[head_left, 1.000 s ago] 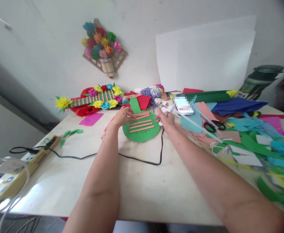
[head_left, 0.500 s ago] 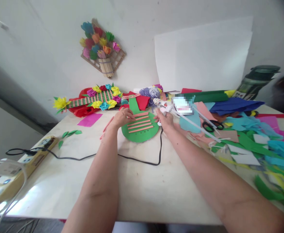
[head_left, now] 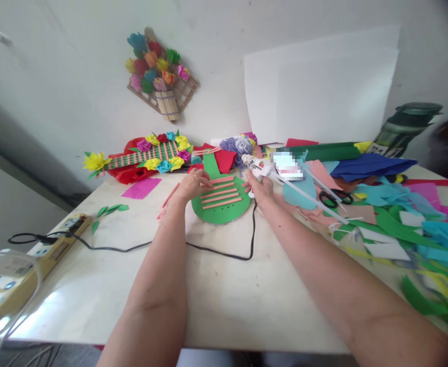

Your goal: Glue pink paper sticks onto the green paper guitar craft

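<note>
The right hand (head_left: 262, 189) is closed round the glue gun (head_left: 257, 168) beside the green disc (head_left: 219, 213) far across the worktop (head_left: 224, 285), its length slanting nozzle-first left and away, while the loosely open left hand (head_left: 192, 185) touches the top pink strip (head_left: 224, 180).

Forearms (head_left: 158, 265), left hand (head_left: 192, 186) and right hand (head_left: 261, 189) are bare.

A round green paper cutout (head_left: 220, 213) with a narrow neck lies flat between the left hand (head_left: 192, 184) and the right hand (head_left: 261, 188). Several pink strips (head_left: 221, 198) run across it, and the left fingertips touch the topmost. The right hand grips a white glue gun (head_left: 260, 167), its nozzle pointing toward the cutout
</note>
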Motion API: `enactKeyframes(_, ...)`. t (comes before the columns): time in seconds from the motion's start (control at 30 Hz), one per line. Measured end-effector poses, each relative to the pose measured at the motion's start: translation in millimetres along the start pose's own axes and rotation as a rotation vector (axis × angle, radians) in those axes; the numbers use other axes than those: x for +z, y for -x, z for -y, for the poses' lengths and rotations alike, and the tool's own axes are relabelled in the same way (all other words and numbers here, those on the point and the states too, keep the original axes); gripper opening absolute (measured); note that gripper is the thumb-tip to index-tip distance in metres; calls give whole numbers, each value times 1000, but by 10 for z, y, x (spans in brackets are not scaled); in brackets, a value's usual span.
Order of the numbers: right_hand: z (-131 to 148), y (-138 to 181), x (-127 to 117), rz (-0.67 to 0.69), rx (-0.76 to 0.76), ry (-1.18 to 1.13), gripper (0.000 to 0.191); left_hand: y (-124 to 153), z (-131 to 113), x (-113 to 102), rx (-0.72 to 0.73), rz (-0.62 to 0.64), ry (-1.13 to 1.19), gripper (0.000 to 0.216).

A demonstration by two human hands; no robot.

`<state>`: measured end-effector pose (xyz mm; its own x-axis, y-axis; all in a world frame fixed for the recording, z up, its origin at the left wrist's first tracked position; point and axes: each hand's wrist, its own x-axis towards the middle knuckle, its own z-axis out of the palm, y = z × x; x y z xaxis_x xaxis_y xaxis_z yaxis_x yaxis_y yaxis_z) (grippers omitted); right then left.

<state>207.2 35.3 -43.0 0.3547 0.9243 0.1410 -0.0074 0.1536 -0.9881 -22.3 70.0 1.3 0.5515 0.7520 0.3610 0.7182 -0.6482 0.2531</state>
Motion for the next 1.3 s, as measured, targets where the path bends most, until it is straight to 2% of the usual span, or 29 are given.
enactKeyframes(0.93, -8, 3, 4, 16, -30, 29, 46, 9, 7, 26, 0, 22, -5, 11)
enactKeyframes(1.13, 18, 20, 1, 21, -18, 67, 49, 20, 14, -4, 16, -25, 47, 17)
enactKeyframes(1.3, 27, 27, -17, 26, -18, 144, 53, 71, 91, -99, -25, -133, 38, 23)
